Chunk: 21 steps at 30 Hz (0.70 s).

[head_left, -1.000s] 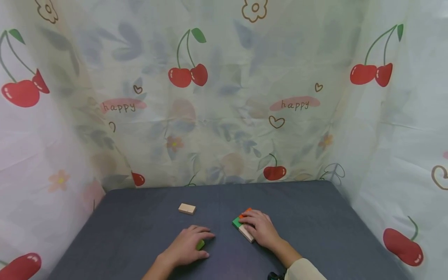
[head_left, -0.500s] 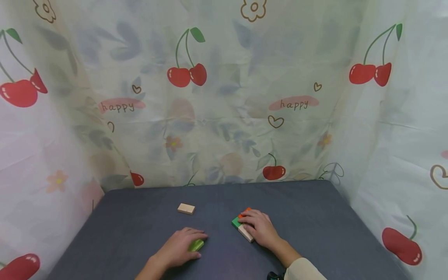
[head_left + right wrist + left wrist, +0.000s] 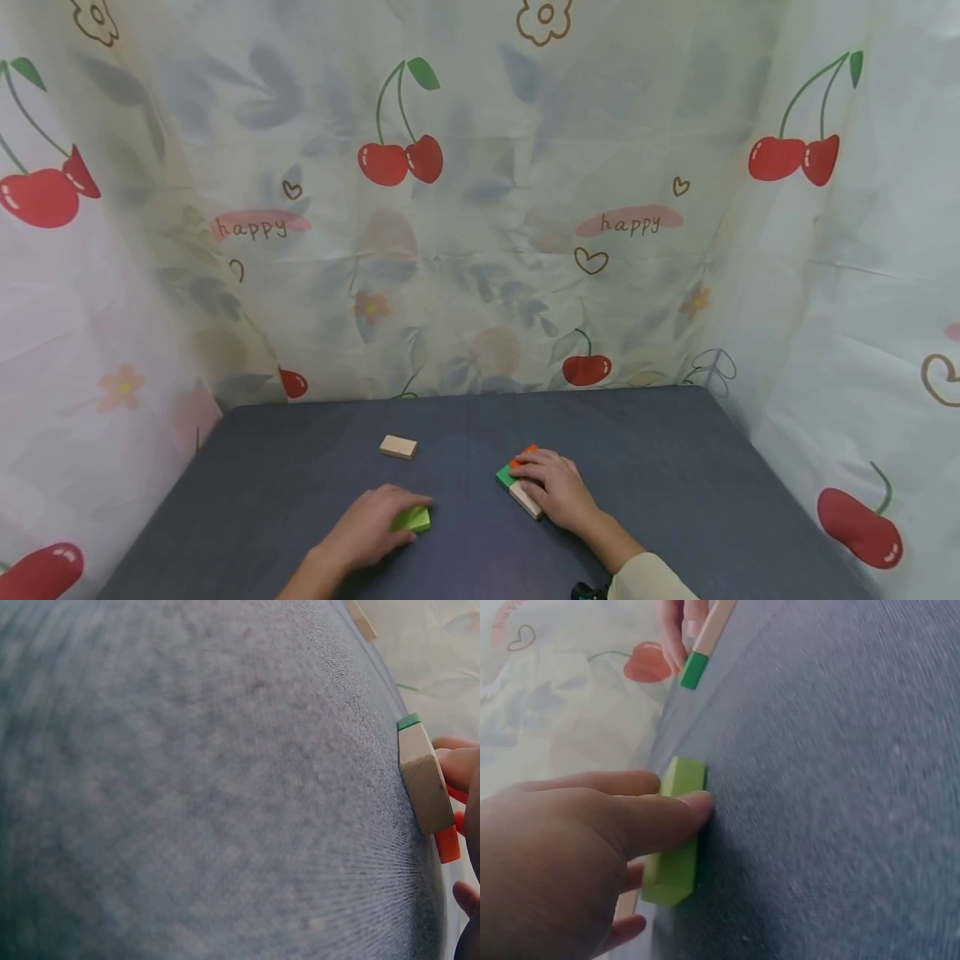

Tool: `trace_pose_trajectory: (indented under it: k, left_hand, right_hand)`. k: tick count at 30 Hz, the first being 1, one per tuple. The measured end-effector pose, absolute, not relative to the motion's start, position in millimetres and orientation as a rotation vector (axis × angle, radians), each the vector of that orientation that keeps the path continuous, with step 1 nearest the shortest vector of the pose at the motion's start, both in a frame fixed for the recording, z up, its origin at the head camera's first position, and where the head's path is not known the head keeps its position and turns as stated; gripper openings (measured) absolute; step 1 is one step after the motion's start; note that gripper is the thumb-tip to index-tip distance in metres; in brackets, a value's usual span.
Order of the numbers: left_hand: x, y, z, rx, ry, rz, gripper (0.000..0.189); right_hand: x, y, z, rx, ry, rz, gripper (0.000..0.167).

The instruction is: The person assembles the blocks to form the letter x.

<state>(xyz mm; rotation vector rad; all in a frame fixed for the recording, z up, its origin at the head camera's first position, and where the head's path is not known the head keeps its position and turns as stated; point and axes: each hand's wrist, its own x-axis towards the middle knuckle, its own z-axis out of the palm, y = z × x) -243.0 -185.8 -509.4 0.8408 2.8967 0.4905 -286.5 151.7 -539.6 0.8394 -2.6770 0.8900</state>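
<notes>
In the head view my left hand (image 3: 363, 527) grips a lime green block (image 3: 412, 520) low over the dark cloth. The left wrist view shows my thumb lying across this long faceted block (image 3: 673, 874), fingers on its far side. My right hand (image 3: 561, 492) holds an orange block (image 3: 529, 449), mostly hidden under the fingers. Beside it lie a green piece (image 3: 506, 477) and a plain wooden piece (image 3: 527, 502), end to end. In the right wrist view, the wooden piece (image 3: 424, 780) stands before my fingers, with orange (image 3: 448, 844) showing behind it.
A loose plain wooden block (image 3: 398, 447) lies farther back, left of centre. The dark cloth-covered table (image 3: 315, 450) is enclosed at the back and sides by a printed curtain (image 3: 480, 333). A dark object (image 3: 588, 592) shows by the right sleeve.
My left hand has drawn to the left with the lime green block, and more of the block now shows between thumb and fingers. The right hand and its blocks stay in place.
</notes>
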Motion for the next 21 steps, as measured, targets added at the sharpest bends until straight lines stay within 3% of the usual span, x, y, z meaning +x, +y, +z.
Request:
trace_pose_trajectory:
  k: [21]
  left_hand:
    - [-249.7, -192.7, -512.7, 0.836, 3.027, 0.439, 0.036]
  right_hand:
    - [-286.4, 152.5, -539.0, 0.835, -2.676, 0.897, 0.024]
